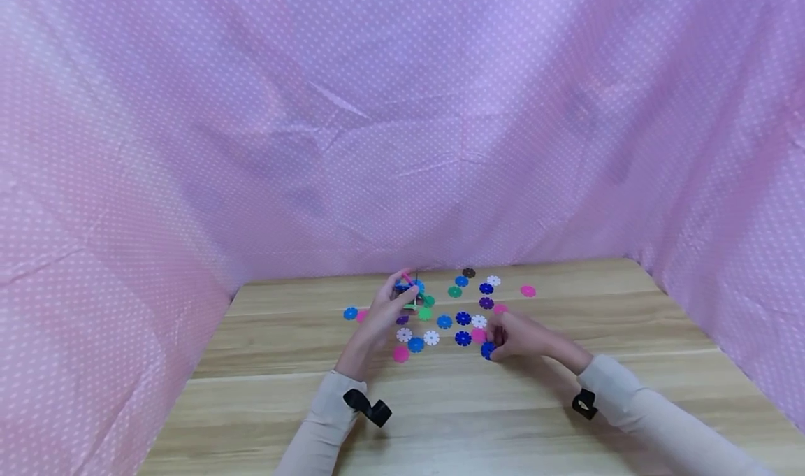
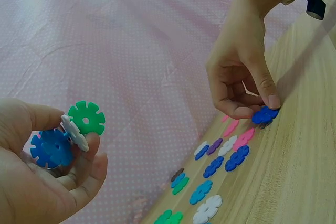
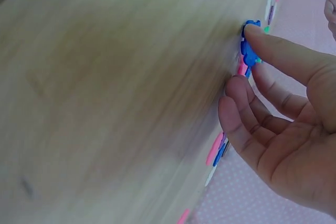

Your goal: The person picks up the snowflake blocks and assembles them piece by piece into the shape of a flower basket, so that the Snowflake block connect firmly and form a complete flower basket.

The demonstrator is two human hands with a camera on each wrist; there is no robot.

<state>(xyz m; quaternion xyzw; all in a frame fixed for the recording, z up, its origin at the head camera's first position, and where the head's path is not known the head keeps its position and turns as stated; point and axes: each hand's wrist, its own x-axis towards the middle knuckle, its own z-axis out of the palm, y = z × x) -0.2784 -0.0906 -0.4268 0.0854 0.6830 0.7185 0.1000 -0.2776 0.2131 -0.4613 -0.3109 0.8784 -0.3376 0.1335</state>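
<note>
My left hand [image 1: 379,314] grips a small cluster of joined notched plastic discs above the tabletop. In the left wrist view, the cluster shows a green disc [image 2: 93,123], a white disc [image 2: 74,132] set edge-on and a blue disc [image 2: 56,148]; fingers hide part of it. Over on the right, my right hand [image 1: 527,335] pinches a dark blue notched disc [image 2: 264,116] between thumb and index finger, at the near right edge of the scattered discs. A pink disc [image 1: 479,335] lies just beside those fingers.
Several loose discs lie flat on the wooden table [image 1: 453,420], among them a white disc [image 1: 430,338], a pink disc [image 1: 400,354] and a brown disc [image 1: 469,272]. A pink dotted cloth [image 1: 402,126] hangs behind the table and along both sides.
</note>
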